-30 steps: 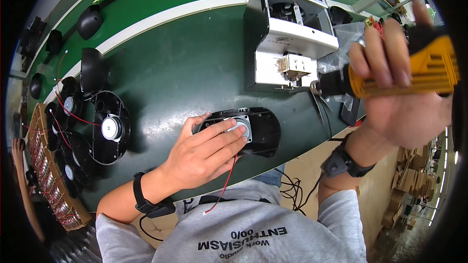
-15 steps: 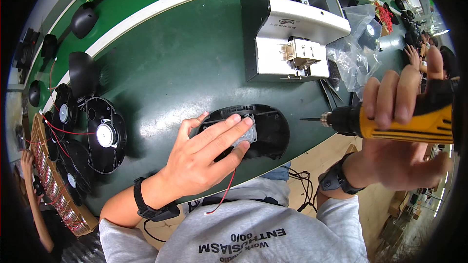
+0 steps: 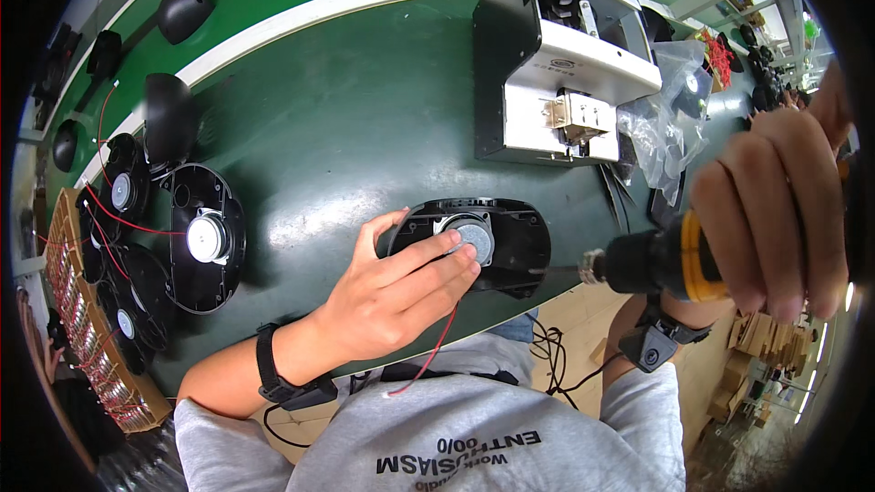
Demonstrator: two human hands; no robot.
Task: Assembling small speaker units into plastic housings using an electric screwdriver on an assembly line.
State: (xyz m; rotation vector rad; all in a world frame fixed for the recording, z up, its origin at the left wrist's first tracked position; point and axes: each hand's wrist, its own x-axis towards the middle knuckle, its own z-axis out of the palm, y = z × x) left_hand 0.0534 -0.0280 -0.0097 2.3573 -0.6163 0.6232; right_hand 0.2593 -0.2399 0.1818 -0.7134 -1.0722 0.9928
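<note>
Just in front of me, a black oval plastic housing lies near the table's front edge, with a round grey-backed speaker seated in it. My left hand holds the speaker down, its fingers across the speaker and its thumb by the housing's far left rim. A thin red wire runs from under that hand toward my shirt. To the right, my right hand grips a yellow and black power screwdriver held up beside the housing; blur hides its bit.
A metal machine stands at the back, with a clear plastic bag beside it. Another housing with a speaker lies at left, near more wired speakers and black shells. A cardboard box of parts is at far left.
The screwdriver and my right hand have come lower and nearer to me. My left fingers have drawn back a little, baring more of the speaker. The whole view has shifted slightly.
</note>
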